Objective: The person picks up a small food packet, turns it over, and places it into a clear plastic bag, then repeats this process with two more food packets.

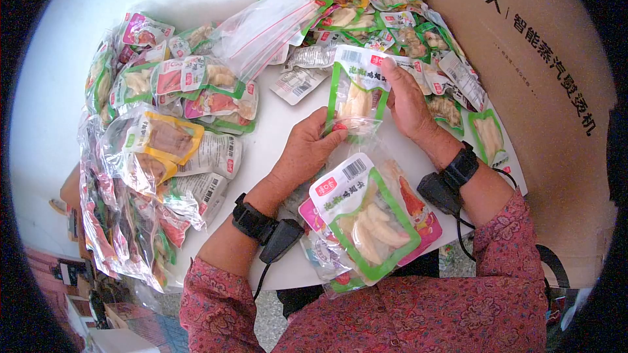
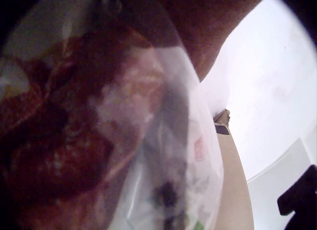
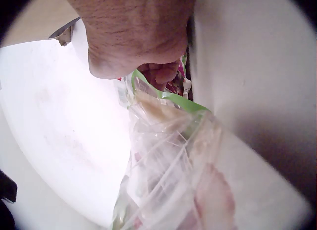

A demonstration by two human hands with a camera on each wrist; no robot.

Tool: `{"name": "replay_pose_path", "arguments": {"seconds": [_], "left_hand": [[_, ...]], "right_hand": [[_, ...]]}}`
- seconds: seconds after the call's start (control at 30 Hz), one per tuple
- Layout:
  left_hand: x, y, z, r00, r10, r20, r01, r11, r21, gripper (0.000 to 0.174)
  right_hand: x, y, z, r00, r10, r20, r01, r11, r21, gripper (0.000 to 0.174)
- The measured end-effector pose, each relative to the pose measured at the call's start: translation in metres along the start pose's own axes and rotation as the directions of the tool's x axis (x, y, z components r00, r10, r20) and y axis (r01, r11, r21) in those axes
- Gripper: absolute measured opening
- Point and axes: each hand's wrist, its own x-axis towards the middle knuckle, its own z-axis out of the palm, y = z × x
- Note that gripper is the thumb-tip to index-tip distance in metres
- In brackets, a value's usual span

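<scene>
A patterned shirt (image 1: 392, 317) lies nearest the head camera. Beyond it, a packet (image 1: 355, 91) points its long axis away from the body, its near end at the mouth of a clear bag (image 1: 374, 148). The left hand (image 1: 305, 150) pinches that end; the right hand (image 1: 413, 108) touches the right edge, its grip unclear.

Left wrist: blurred plastic (image 2: 148, 101), fingers hidden.

Right wrist: the green border (image 3: 183, 102) lies just beside the fingers.

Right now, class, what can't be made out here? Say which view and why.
Head view: most fingertips of the left hand, behind the held packet.
Head view: faint lettering on the carton, too small.
Left wrist view: what the red mark shows, blurred.
</scene>
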Motion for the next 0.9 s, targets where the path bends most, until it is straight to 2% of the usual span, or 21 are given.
{"name": "replay_pose_path", "arguments": {"seconds": [0.13, 0.2, 0.23, 0.3, 0.33, 0.4, 0.43, 0.5, 0.6, 0.7, 0.83, 0.9], "left_hand": [[-0.001, 0.003, 0.001, 1.000, -0.030, -0.007, 0.030, 0.999, -0.019, 0.028], [0.000, 0.001, 0.001, 1.000, 0.007, -0.007, -0.007, 0.999, -0.033, 0.028], [0.000, 0.001, 0.002, 1.000, 0.007, -0.008, -0.007, 0.999, -0.033, 0.028], [0.001, 0.000, 0.004, 0.998, 0.027, -0.056, -0.032, 0.996, -0.083, 0.021], [0.001, 0.000, 0.002, 0.998, 0.027, -0.056, -0.032, 0.996, -0.083, 0.021], [0.003, 0.000, -0.002, 0.989, -0.041, -0.145, 0.027, 0.995, -0.096, 0.019], [0.003, -0.001, -0.002, 0.988, -0.041, -0.146, 0.027, 0.995, -0.095, 0.019], [0.004, -0.003, -0.002, 0.985, 0.008, -0.173, -0.034, 0.989, -0.147, 0.020], [0.003, 0.001, -0.001, 0.984, 0.031, -0.175, -0.061, 0.983, -0.172, 0.028], [0.003, -0.001, -0.003, 0.986, 0.012, -0.165, -0.028, 0.995, -0.100, 0.028], [0.003, 0.000, -0.002, 0.987, -0.011, -0.160, -0.016, 0.986, -0.164, 0.028], [0.004, 0.003, -0.005, 0.976, 0.106, -0.191, -0.078, 0.986, 0.148, 0.032]], "right_hand": [[-0.006, -0.011, 0.003, 0.999, 0.022, -0.023, -0.024, 0.995, -0.097, 0.050], [-0.001, 0.000, -0.001, 0.999, 0.042, -0.012, -0.041, 0.998, 0.044, 0.050], [0.000, 0.003, -0.001, 0.999, 0.041, -0.011, -0.041, 0.998, 0.044, 0.050], [0.000, 0.008, -0.002, 0.993, -0.109, -0.041, 0.106, 0.993, -0.060, 0.046], [0.002, 0.011, -0.004, 0.993, -0.109, -0.040, 0.107, 0.993, -0.060, 0.046], [0.009, 0.016, -0.007, 0.995, -0.029, 0.095, 0.024, 0.998, 0.056, 0.035], [0.009, 0.016, -0.006, 0.995, -0.029, 0.095, 0.024, 0.998, 0.056, 0.035], [0.007, 0.016, -0.004, 0.992, -0.046, 0.117, 0.054, 0.996, -0.065, 0.026], [0.007, 0.014, -0.005, 0.992, 0.009, 0.129, -0.010, 1.000, 0.004, 0.027], [0.008, 0.015, -0.005, 0.993, -0.012, 0.117, 0.013, 1.000, -0.001, 0.026], [0.005, 0.007, -0.002, 0.994, 0.012, 0.107, -0.007, 0.999, -0.045, 0.025], [0.004, 0.005, 0.000, 0.996, -0.068, 0.060, 0.074, 0.991, -0.107, 0.027]]}}
